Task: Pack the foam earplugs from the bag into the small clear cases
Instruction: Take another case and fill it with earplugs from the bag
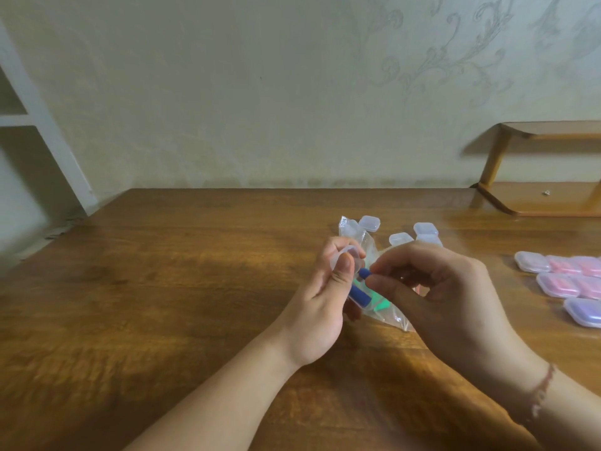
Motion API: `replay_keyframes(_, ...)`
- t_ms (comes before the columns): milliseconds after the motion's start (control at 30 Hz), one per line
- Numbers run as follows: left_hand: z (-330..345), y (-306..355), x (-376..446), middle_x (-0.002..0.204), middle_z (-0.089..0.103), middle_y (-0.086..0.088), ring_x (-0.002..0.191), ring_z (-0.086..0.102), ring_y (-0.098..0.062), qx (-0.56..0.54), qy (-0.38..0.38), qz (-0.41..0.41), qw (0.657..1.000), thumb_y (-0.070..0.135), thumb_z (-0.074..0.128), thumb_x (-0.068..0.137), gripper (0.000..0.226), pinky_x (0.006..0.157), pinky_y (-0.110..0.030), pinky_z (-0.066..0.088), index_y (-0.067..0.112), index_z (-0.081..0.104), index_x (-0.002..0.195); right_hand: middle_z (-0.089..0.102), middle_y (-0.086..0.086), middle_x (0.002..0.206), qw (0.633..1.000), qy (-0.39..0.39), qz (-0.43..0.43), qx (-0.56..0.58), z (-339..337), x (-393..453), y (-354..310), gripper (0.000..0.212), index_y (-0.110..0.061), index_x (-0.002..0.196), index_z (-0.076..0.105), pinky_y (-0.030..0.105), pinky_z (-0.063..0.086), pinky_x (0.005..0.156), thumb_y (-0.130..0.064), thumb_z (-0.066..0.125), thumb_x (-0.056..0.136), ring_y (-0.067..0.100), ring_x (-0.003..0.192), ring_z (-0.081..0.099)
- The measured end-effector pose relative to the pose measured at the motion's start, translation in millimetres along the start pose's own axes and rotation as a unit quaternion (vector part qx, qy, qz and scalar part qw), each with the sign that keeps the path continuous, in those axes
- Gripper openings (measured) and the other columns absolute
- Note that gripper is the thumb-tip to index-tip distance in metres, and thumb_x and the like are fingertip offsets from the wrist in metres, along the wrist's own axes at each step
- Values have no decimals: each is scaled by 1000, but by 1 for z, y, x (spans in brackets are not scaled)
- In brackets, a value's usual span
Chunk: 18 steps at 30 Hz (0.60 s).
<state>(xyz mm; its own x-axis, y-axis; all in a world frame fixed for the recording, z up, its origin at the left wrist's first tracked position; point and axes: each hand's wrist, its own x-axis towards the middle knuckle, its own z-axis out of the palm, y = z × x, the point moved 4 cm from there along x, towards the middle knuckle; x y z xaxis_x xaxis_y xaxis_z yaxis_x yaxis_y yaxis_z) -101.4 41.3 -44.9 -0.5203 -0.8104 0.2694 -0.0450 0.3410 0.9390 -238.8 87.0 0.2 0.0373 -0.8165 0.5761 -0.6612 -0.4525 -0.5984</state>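
Note:
My left hand (320,297) holds a small clear case (349,255) with its lid up, thumb curled on its rim. One blue earplug (359,293) lies in the lower part of that case. My right hand (445,294) pinches a second blue earplug (365,273) at the case's opening. Beneath both hands lies the clear plastic bag (380,312), with a green earplug (478,305) showing inside it.
Several empty clear cases (369,222) stand behind the bag. Several filled cases with pink contents (559,284) lie at the right edge of the wooden table (162,288). A low wooden shelf (536,196) sits at the back right against the wall.

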Motion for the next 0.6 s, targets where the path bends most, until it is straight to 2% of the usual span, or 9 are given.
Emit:
replay_keyframes(100, -1, -1, 1, 118, 53, -3, 105, 60, -5, -7, 4, 3, 1000, 62, 22, 92, 50, 84, -21, 54, 28, 43, 122, 66, -16, 79, 1000, -12, -17, -5, 2, 0, -1, 21, -27, 78, 73, 24, 51, 60, -45, 62, 72, 11, 75, 61)
replay_keyframes(200, -5, -6, 2, 121, 55, -1, 116, 58, -14, -11, 20, -14, 1000, 64, 23, 90, 44, 98, -39, 53, 38, 46, 116, 65, -18, 86, 999, -35, -29, -23, 4, 1, 3, 8, -30, 83, 74, 22, 49, 62, -30, 68, 79, 10, 79, 60)
replay_keyframes(233, -7, -8, 2, 121, 55, 0, 118, 57, -16, -12, 26, -19, 999, 61, 22, 93, 39, 100, -41, 51, 40, 47, 114, 66, -18, 88, 998, -45, -30, -25, 4, 2, 4, 11, -31, 87, 75, 20, 49, 62, -22, 69, 82, 9, 80, 60)
replay_keyframes(267, -8, -9, 3, 122, 55, 1, 119, 56, -14, -5, 31, -22, 999, 59, 19, 95, 38, 103, -40, 49, 41, 47, 113, 66, -19, 89, 998, -57, -33, -24, 3, 2, 5, 18, -30, 90, 75, 18, 48, 62, -15, 69, 84, 8, 82, 60)
replay_keyframes(333, -8, -9, 3, 123, 54, 10, 119, 51, 3, 18, 33, -25, 999, 57, 15, 98, 39, 104, -24, 44, 42, 46, 115, 66, -20, 90, 996, -77, -36, -25, 1, 3, 7, 28, -32, 94, 74, 14, 47, 62, -7, 68, 85, 5, 83, 61)
replay_keyframes(400, -8, -8, 2, 122, 53, 16, 113, 48, 16, 22, 28, -28, 999, 53, 15, 97, 37, 94, -8, 41, 42, 45, 116, 67, -20, 86, 996, -82, -14, -10, -1, 3, 10, 29, -38, 90, 71, 19, 52, 64, -11, 71, 83, 6, 84, 63)
replay_keyframes(500, -6, -9, 3, 116, 56, 5, 109, 54, 6, 3, 20, -24, 1000, 48, 17, 99, 40, 91, -11, 44, 30, 47, 117, 69, -19, 83, 996, -90, 4, 12, 1, 3, 15, 21, -37, 84, 71, 27, 54, 63, -16, 73, 82, 7, 78, 65)
replay_keyframes(600, -6, -6, 3, 113, 56, -5, 105, 58, 2, -14, 10, -16, 1000, 48, 17, 100, 41, 93, -18, 49, 26, 47, 116, 71, -5, 80, 983, -131, 41, 119, 3, 2, 19, 20, -33, 99, 69, 36, 56, 65, -20, 71, 84, 13, 70, 67)
